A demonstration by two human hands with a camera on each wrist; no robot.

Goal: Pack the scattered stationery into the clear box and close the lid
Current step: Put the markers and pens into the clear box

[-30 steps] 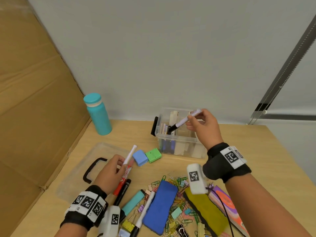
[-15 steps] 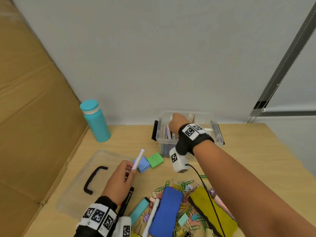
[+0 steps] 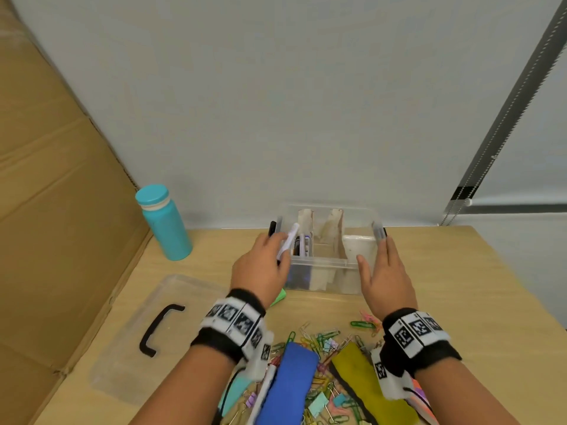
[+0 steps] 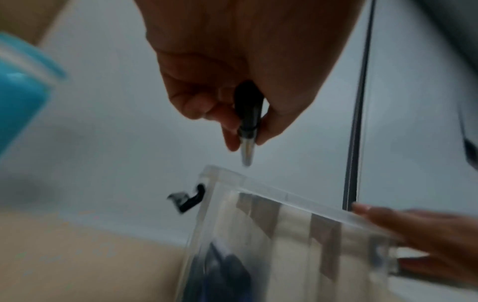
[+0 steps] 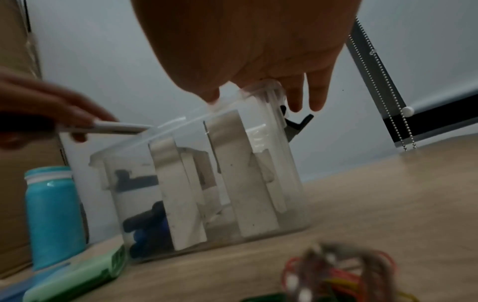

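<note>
The clear plastic box (image 3: 325, 262) with cardboard dividers stands open on the light wooden table (image 3: 445, 271), toward the wall. Its left compartment already holds several dark markers; the other compartments show little I can identify.

The left hand (image 3: 260, 271) hangs at the box's left end, thumb and fingertips pinching a white-barrelled marker with a black cap (image 3: 287, 242) near the capped end, so the white end angles up over the box's left rim. Judging by that angle, it is about to be dropped in with the other markers.

The right hand (image 3: 385, 274) lies against the box's right end with fingers straight and held close together, thumb spread toward the front wall. It holds nothing, and probably steadies the light box so it does not slide.

The clear flat lid with a black handle (image 3: 159, 329) lies off the box, to the box's left and nearer the person, so closing is far off. Nearer the person than the box lie coloured paper clips and binder clips (image 3: 319, 338), a blue felt pouch (image 3: 291, 384) and an olive-yellow felt piece (image 3: 368, 381), all unpacked. A green eraser-like block (image 3: 279, 295) peeks out just by the box's front left corner. A teal bottle (image 3: 164, 222) stands left of the box.
</note>
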